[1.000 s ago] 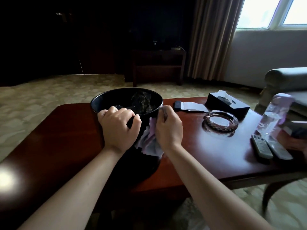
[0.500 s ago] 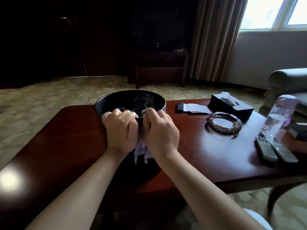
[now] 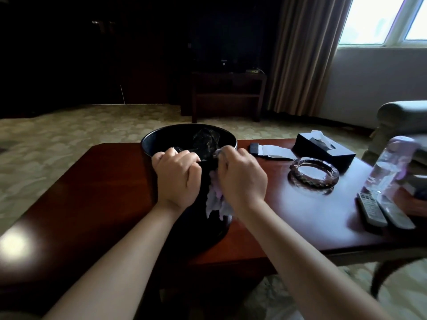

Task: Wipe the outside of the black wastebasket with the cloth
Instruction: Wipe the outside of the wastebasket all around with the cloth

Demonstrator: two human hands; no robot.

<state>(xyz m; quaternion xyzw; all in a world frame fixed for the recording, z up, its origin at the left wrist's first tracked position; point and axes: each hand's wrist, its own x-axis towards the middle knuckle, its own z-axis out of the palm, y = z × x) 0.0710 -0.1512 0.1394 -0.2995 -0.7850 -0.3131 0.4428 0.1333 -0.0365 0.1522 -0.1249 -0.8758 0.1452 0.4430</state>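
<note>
The black wastebasket (image 3: 161, 137) stands on the dark red wooden table (image 3: 92, 204), round rim up, with a crumpled dark liner inside. My left hand (image 3: 176, 179) grips the near rim, fingers curled over its edge. Just to the right, my right hand (image 3: 241, 179) holds the pale lilac cloth (image 3: 215, 202) against the near outer wall, close under the rim. The cloth's loose end hangs down below my right wrist. Most of the basket's near side is hidden behind my hands and forearms.
On the table's right half lie a glass ashtray (image 3: 313, 173), a black tissue box (image 3: 323, 151), a small dark device on paper (image 3: 270, 151), a water bottle (image 3: 388, 167) and two remotes (image 3: 383, 210). An armchair (image 3: 404, 121) stands at right.
My right hand with the cloth has slid left along the basket's near wall and up toward the rim, ending close beside my left hand. My left hand has kept its grip.
</note>
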